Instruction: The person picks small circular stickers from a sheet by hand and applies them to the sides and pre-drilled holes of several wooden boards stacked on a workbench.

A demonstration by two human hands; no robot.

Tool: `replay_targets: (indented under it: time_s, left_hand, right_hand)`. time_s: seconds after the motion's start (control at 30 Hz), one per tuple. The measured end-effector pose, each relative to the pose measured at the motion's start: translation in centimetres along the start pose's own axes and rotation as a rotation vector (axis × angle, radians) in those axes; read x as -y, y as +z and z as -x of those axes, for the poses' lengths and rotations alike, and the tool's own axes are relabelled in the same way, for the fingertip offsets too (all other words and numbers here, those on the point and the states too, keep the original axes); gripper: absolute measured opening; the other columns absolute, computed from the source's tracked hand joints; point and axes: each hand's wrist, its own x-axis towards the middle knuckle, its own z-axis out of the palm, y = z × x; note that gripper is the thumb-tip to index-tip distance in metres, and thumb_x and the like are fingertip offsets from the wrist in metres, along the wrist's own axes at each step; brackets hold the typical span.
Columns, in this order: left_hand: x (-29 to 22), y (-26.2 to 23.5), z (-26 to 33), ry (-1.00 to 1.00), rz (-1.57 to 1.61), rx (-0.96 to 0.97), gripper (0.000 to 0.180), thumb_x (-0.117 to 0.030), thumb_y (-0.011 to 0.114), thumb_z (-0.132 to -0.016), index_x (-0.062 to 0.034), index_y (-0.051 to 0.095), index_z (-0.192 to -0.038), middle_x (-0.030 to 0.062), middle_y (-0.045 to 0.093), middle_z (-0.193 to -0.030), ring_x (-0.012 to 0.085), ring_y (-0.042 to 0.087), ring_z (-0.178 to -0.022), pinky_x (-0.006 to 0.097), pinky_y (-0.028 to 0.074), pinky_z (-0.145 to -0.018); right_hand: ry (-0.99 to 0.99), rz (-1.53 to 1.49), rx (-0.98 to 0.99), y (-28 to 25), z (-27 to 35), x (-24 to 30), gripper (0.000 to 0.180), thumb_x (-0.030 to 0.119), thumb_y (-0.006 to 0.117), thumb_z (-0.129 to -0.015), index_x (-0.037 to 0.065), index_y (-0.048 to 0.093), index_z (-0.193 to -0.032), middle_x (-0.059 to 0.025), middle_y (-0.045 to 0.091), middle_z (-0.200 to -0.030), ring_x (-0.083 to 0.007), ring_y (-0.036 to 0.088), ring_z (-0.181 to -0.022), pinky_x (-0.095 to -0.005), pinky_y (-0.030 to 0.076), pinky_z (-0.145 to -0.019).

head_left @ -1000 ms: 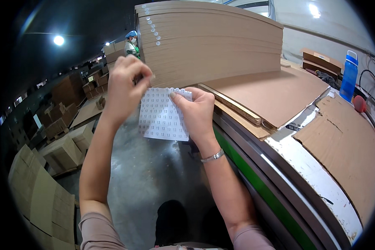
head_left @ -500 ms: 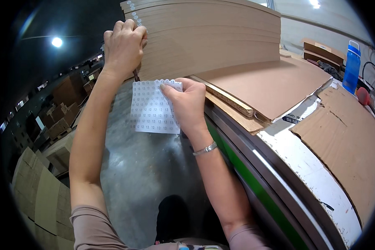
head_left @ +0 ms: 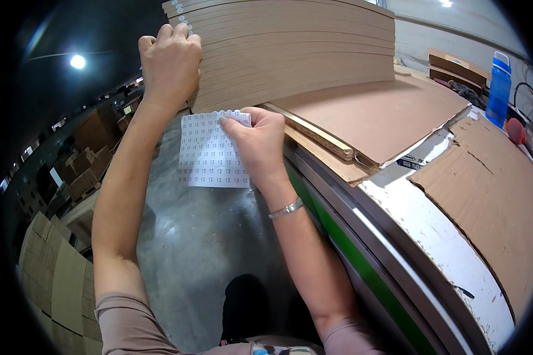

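My right hand (head_left: 260,139) pinches a white sheet of small printed stickers (head_left: 210,154), thumb on top near its upper right corner. The sheet hangs over the floor beside the bench. At the near left corner of a tall stack of wood-coloured panels (head_left: 296,50) is my left hand (head_left: 172,62). Its fingers are curled in against the panels' end, and what they hold, if anything, is hidden. Just above that hand, a row of small round white stickers (head_left: 181,19) runs down the upper panels' edges.
The stack stands on a bench covered with brown board (head_left: 373,118); a chipboard strip (head_left: 314,135) lies along its edge. Torn cardboard (head_left: 485,201) covers the right side. A blue bottle (head_left: 499,89) stands at the far right. Stacked boards (head_left: 59,266) are on the left.
My left hand has shifted slightly up and left along the stack's corner. The sticker sheet stays in my right hand, and the whole view has moved a little.
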Motion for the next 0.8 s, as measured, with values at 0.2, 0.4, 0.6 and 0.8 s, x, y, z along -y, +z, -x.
replay_targets:
  time_s: [0.2,0.4,0.6,0.8]
  left_hand:
    - [1.8,-1.1,0.7,-0.130,0.215,-0.029,0.018,-0.021,0.078,-0.075,-0.0091,0.069,-0.084,0.0001,0.062,-0.091,0.0190,0.059,-0.094,0.038,0.041,-0.083]
    - [1.2,-4.1,4.9,-0.103,1.253,0.415,0.010,-0.003,0.074,-0.074,-0.0003,0.069,-0.082,0.0038,0.056,-0.083,0.0145,0.055,-0.079,0.030,0.043,-0.070]
    - [1.2,-4.2,5.7,-0.072,1.244,0.449,0.010,-0.001,0.073,-0.072,0.0017,0.066,-0.079,0.0047,0.055,-0.082,0.0143,0.055,-0.078,0.029,0.044,-0.070]
    - [0.5,-3.2,6.5,0.093,1.113,0.210,0.009,-0.001,0.070,-0.072,0.0017,0.062,-0.076,0.0057,0.054,-0.083,0.0157,0.054,-0.079,0.030,0.043,-0.070]
  right_hand:
    - [0.005,-0.014,0.008,0.3,0.0,-0.1,0.009,0.001,0.073,-0.079,-0.007,0.072,-0.081,-0.0055,0.069,-0.068,-0.0068,0.059,-0.058,-0.0259,0.047,-0.051]
    - [0.003,-0.048,-0.009,-0.1,-0.1,-0.3,0.009,0.001,0.073,-0.079,-0.007,0.071,-0.079,-0.0046,0.068,-0.068,-0.0061,0.058,-0.059,-0.0247,0.046,-0.051]
    - [-0.018,-0.046,0.035,0.1,0.1,-0.5,0.010,0.002,0.072,-0.079,-0.007,0.070,-0.076,-0.0027,0.066,-0.066,-0.0047,0.055,-0.058,-0.0245,0.044,-0.050]
    - [-0.015,0.015,0.060,-0.3,0.0,-0.6,0.012,0.004,0.073,-0.083,-0.007,0.070,-0.082,-0.0059,0.070,-0.074,-0.0065,0.059,-0.061,-0.0226,0.047,-0.054]
